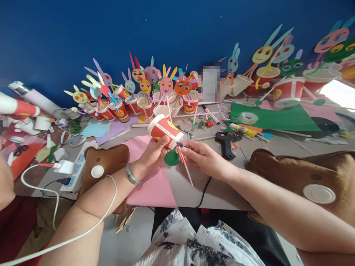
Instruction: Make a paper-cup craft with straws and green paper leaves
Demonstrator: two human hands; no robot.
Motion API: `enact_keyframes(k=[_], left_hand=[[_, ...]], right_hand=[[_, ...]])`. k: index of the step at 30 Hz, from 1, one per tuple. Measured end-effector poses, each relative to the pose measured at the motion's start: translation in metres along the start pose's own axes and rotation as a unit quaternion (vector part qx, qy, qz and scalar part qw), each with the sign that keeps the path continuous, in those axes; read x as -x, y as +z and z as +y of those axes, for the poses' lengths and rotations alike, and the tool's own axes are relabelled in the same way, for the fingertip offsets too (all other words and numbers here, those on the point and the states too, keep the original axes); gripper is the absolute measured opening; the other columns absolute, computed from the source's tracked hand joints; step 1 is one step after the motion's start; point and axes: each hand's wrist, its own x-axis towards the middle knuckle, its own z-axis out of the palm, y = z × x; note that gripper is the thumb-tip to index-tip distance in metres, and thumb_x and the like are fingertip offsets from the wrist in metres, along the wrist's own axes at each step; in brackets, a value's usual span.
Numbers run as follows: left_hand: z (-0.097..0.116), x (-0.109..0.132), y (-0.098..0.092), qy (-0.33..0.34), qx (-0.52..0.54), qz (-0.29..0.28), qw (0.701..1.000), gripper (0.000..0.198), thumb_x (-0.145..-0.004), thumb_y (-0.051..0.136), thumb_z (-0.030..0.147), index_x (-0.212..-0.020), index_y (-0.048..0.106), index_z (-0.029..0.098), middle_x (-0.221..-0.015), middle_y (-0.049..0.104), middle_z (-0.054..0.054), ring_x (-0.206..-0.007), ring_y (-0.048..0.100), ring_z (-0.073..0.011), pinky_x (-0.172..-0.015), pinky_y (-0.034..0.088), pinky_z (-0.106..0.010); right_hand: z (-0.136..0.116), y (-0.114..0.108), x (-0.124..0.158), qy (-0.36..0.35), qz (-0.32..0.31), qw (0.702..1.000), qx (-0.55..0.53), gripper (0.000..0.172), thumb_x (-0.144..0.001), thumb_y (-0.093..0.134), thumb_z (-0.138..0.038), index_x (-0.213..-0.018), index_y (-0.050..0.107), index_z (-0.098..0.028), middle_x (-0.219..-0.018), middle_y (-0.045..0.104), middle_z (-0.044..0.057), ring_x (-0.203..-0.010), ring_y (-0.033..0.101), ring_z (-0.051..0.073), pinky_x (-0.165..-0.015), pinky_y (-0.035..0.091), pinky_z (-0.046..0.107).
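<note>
A red and white paper cup lies tilted on its side in my left hand, with the thumb and fingers closed round it. My right hand pinches a slim dark tool, whose tip meets the cup's right end. Its kind is hard to make out, as the fingers cover most of it. Under the hands lie a green paper disc and a pale pink paper stick. A pink paper sheet spreads beneath my left forearm.
Several paper-cup figures line the blue wall. A black glue gun and a tape roll lie to the right. Brown cushions flank my arms. A white cable crosses my left forearm. Another person's arm shows at left.
</note>
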Motion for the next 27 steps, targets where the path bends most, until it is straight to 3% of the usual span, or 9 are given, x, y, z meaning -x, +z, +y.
enact_keyframes(k=[4,6,8,12,16,19,22,25,27], left_hand=[[0.001,-0.003,0.000,0.030,-0.023,-0.017,0.999,0.052,-0.059,0.088,0.058,-0.087,0.069,0.017,-0.093,0.075,-0.008,-0.110,0.068,-0.0271,-0.090,0.054,-0.035],[0.002,-0.003,-0.001,0.032,-0.045,-0.033,0.998,0.053,-0.060,0.086,0.062,-0.082,0.069,0.017,-0.094,0.075,-0.010,-0.112,0.068,-0.0287,-0.091,0.054,-0.037],[0.003,-0.002,-0.001,0.036,-0.055,-0.037,0.997,0.053,-0.060,0.085,0.063,-0.081,0.069,0.017,-0.095,0.076,-0.010,-0.112,0.068,-0.0288,-0.092,0.054,-0.037],[0.003,0.001,-0.002,0.018,-0.046,-0.019,0.999,0.052,-0.061,0.088,0.057,-0.086,0.069,0.016,-0.090,0.075,-0.008,-0.099,0.071,-0.0251,-0.087,0.055,-0.035],[0.000,0.001,-0.003,-0.006,-0.032,-0.010,0.999,0.052,-0.063,0.087,0.059,-0.085,0.068,0.016,-0.087,0.075,-0.007,-0.091,0.072,-0.0227,-0.083,0.056,-0.033],[-0.001,0.000,-0.002,0.003,-0.018,-0.010,1.000,0.053,-0.062,0.088,0.058,-0.089,0.069,0.016,-0.094,0.076,-0.007,-0.099,0.071,-0.0244,-0.086,0.056,-0.034],[-0.001,0.001,0.000,-0.008,-0.007,-0.007,1.000,0.054,-0.060,0.090,0.054,-0.093,0.070,0.016,-0.093,0.076,-0.008,-0.100,0.072,-0.0267,-0.087,0.056,-0.036],[0.000,0.000,0.000,0.003,0.012,-0.008,1.000,0.051,-0.061,0.091,0.048,-0.095,0.070,0.017,-0.097,0.077,-0.007,-0.106,0.071,-0.0273,-0.092,0.055,-0.036],[0.001,-0.003,-0.001,0.014,0.028,0.001,1.000,0.050,-0.065,0.089,0.048,-0.099,0.070,0.017,-0.097,0.077,-0.007,-0.108,0.071,-0.0265,-0.093,0.055,-0.035]], right_hand=[[-0.002,-0.004,0.000,0.126,-0.103,0.950,-0.268,0.041,-0.088,0.063,-0.058,-0.081,0.042,-0.023,-0.052,0.021,-0.013,-0.044,0.006,0.005,-0.042,0.008,0.021],[-0.002,-0.004,0.000,0.147,-0.119,0.934,-0.303,0.042,-0.087,0.065,-0.057,-0.081,0.041,-0.023,-0.050,0.019,-0.014,-0.043,0.003,0.005,-0.041,0.006,0.021],[-0.001,-0.004,-0.001,0.133,-0.112,0.946,-0.274,0.040,-0.088,0.062,-0.058,-0.082,0.043,-0.023,-0.051,0.020,-0.014,-0.044,0.005,0.006,-0.042,0.007,0.021],[0.003,-0.001,-0.002,-0.006,0.022,1.000,0.008,0.037,-0.092,0.056,-0.055,-0.080,0.048,-0.021,-0.058,0.037,-0.006,-0.049,0.025,0.009,-0.050,0.020,0.025],[0.010,0.000,-0.001,-0.084,0.167,0.912,0.365,0.026,-0.095,0.053,-0.042,-0.080,0.052,-0.021,-0.062,0.051,0.002,-0.057,0.041,0.015,-0.057,0.016,0.030],[0.011,0.000,0.001,-0.092,0.185,0.871,0.446,0.023,-0.096,0.050,-0.037,-0.079,0.052,-0.021,-0.066,0.056,0.005,-0.059,0.045,0.016,-0.057,0.013,0.032],[0.007,-0.001,0.002,-0.081,0.152,0.922,0.347,0.026,-0.096,0.051,-0.040,-0.078,0.049,-0.021,-0.065,0.052,0.002,-0.057,0.041,0.014,-0.056,0.019,0.030],[0.001,-0.002,0.002,-0.035,0.042,0.994,0.099,0.036,-0.097,0.050,-0.052,-0.078,0.048,-0.021,-0.060,0.042,-0.003,-0.053,0.035,0.011,-0.052,0.026,0.026],[0.000,-0.002,0.001,0.009,-0.018,0.999,-0.048,0.042,-0.094,0.053,-0.060,-0.080,0.049,-0.021,-0.058,0.036,-0.007,-0.049,0.029,0.008,-0.047,0.024,0.024]])
